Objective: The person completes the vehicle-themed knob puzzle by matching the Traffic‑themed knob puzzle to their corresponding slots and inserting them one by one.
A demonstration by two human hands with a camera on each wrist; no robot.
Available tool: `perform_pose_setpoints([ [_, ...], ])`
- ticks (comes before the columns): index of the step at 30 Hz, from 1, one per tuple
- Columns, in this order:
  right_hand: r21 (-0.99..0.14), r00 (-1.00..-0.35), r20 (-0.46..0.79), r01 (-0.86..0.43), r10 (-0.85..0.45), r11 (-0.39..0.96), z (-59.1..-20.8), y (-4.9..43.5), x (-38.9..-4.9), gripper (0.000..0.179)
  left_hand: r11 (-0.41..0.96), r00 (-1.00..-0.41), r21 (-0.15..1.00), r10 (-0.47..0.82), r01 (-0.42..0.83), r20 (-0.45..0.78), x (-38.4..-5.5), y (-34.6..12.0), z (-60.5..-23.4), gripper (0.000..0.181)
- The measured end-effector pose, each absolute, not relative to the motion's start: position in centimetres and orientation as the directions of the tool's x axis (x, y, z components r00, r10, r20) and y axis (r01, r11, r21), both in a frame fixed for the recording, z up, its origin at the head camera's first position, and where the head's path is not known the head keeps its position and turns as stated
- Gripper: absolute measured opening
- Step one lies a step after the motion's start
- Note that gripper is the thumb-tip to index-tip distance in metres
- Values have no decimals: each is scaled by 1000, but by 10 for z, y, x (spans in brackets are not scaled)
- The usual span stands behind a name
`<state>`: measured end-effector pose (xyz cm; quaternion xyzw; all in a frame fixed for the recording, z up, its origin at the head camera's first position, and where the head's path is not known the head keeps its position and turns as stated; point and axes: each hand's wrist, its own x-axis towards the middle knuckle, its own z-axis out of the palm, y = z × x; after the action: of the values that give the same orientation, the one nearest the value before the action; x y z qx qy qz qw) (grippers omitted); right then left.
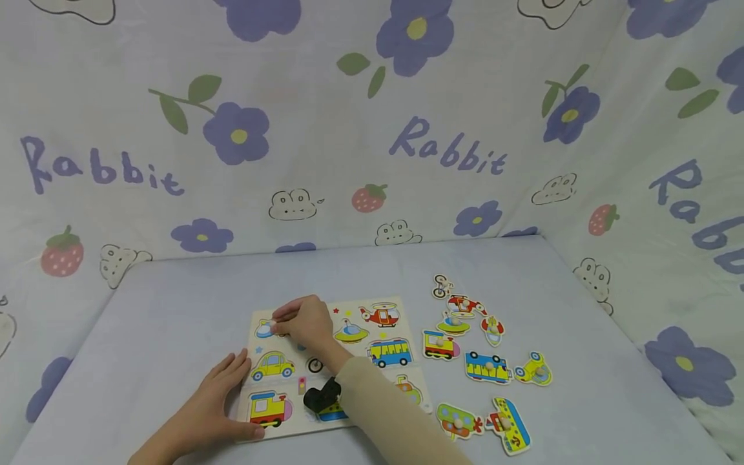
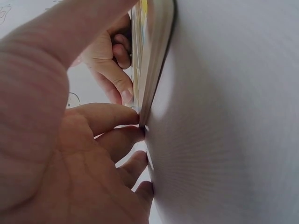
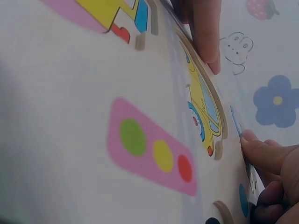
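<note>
A wooden peg puzzle board (image 1: 279, 436) with printed vehicle pictures lies on the table. At its top left corner my right hand (image 1: 308, 326) pinches a small blue-and-yellow puzzle piece (image 1: 264, 329), mostly hidden by the fingers. In the right wrist view, the thumb (image 3: 261, 149) meets the blue edge at the board's surface. My left hand (image 1: 212, 403) lies at the board's left side, fingers extended along that edge and thumb at the front left corner. The left wrist view has its fingertips (image 2: 133, 114) touching the board's edge (image 2: 156, 60).
Several loose pieces lie right of the board: a motorcycle (image 1: 440, 286), helicopter (image 1: 465, 305), flying saucer (image 1: 453, 325), rocket (image 1: 492, 330), train (image 1: 440, 345), bus (image 1: 488, 368), car (image 1: 533, 371), submarine (image 1: 459, 421) and ship (image 1: 510, 426). A printed curtain (image 1: 325, 148) stands behind.
</note>
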<state>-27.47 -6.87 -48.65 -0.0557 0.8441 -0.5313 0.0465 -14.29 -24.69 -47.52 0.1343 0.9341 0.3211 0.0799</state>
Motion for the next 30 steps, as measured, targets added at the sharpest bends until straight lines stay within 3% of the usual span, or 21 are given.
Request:
perform_pose_setpoints([
  [23, -898, -991, -10, -50, -134, 438, -481, -69, -273, 13, 775, -952, 606, 290, 177, -93, -144, -246, -476, 123],
  [30, -887, -989, 46, -104, -139, 450, -485, -69, -270, 12, 783, -953, 604, 277, 149, -123, -144, -246, -479, 123],
])
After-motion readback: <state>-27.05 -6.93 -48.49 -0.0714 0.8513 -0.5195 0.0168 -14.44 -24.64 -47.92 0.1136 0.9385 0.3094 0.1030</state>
